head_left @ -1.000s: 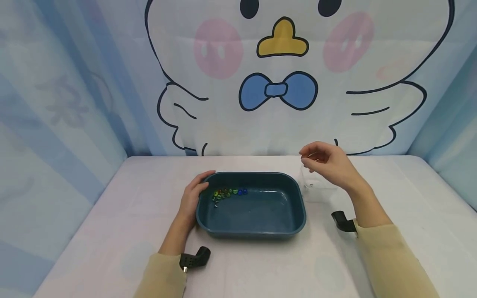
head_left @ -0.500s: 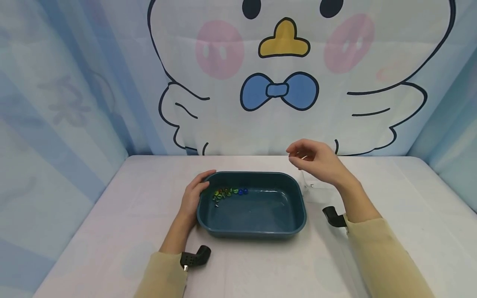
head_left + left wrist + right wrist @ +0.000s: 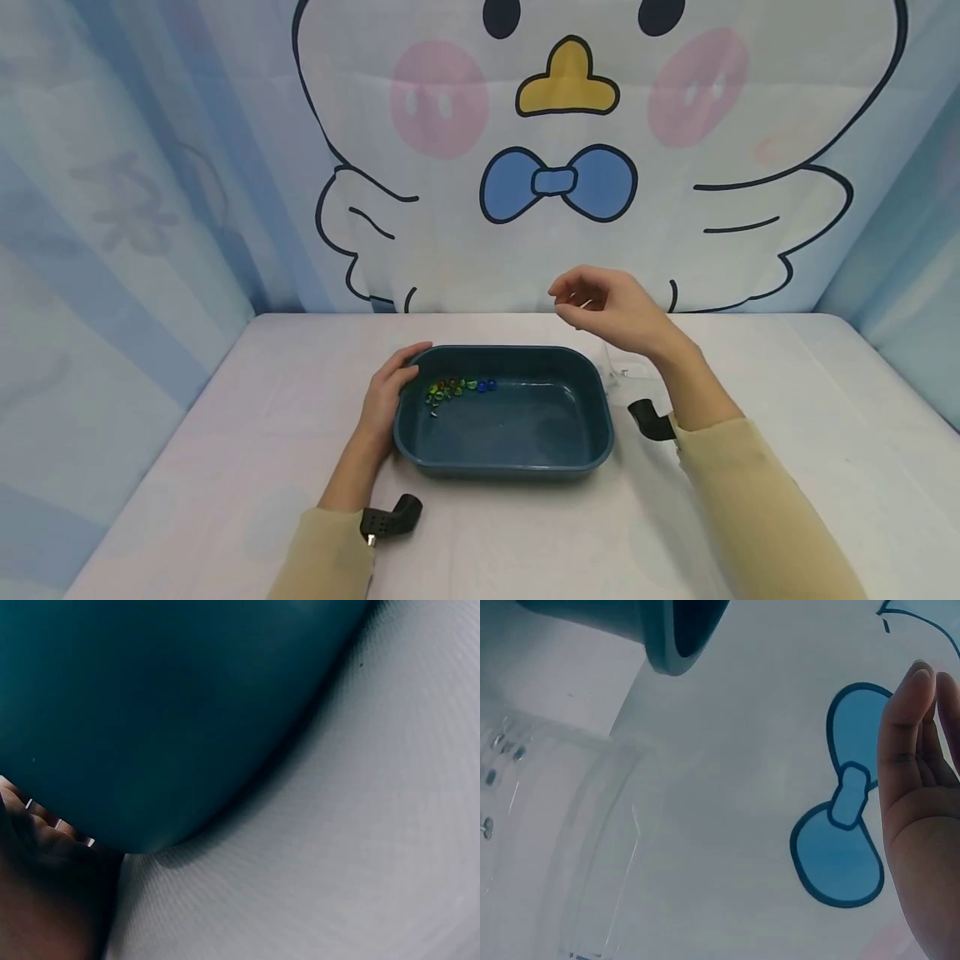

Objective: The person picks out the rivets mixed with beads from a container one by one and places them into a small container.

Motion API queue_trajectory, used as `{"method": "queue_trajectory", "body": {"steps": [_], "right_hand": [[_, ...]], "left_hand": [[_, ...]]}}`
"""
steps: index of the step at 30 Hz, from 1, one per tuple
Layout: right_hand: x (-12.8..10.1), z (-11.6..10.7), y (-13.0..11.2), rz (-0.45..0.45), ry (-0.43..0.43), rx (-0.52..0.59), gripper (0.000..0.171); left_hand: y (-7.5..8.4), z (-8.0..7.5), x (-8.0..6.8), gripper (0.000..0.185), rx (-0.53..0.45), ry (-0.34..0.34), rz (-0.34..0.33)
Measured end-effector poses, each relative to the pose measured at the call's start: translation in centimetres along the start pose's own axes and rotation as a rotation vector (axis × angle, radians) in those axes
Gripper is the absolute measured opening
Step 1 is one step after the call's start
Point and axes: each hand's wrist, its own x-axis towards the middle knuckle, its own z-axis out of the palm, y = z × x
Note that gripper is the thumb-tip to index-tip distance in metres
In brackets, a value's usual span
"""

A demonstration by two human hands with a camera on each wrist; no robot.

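My left hand [image 3: 386,396] holds the left side of a dark teal tray [image 3: 502,458], thumb at the rim. Near the tray's left end lie several glass marbles [image 3: 447,387], green, amber and blue, in a bent row. A tiny silvery piece [image 3: 433,413] sits at the row's near end. In the left wrist view the tray's wall [image 3: 165,712] fills much of the picture. My right hand [image 3: 611,308] is raised behind the tray's far right corner. Its fingers bend toward the thumb; nothing shows between the tips, though a small thing could be hidden there.
A clear plastic box [image 3: 592,817] stands right of the tray, partly behind my right forearm in the head view. Several small shiny pieces [image 3: 506,750] lie in it. A cartoon-printed curtain [image 3: 558,242] rises at the far edge of the white-covered table [image 3: 525,542].
My right hand has moved left and slightly up, from above the clear box toward the tray. The left hand, tray and marbles have stayed in place.
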Motion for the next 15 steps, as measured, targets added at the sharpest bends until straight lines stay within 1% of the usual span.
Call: {"method": "queue_trajectory", "body": {"steps": [7, 15], "right_hand": [[1.1, 1.0, -0.6, -0.036, -0.025, 0.010, 0.021], [1.8, 1.9, -0.9, -0.043, -0.041, 0.009, 0.020]], "left_hand": [[-0.1, -0.2, 0.0, 0.045, -0.013, 0.005, -0.006], [0.0, -0.1, 0.0, 0.045, 0.000, 0.005, -0.005]]}}
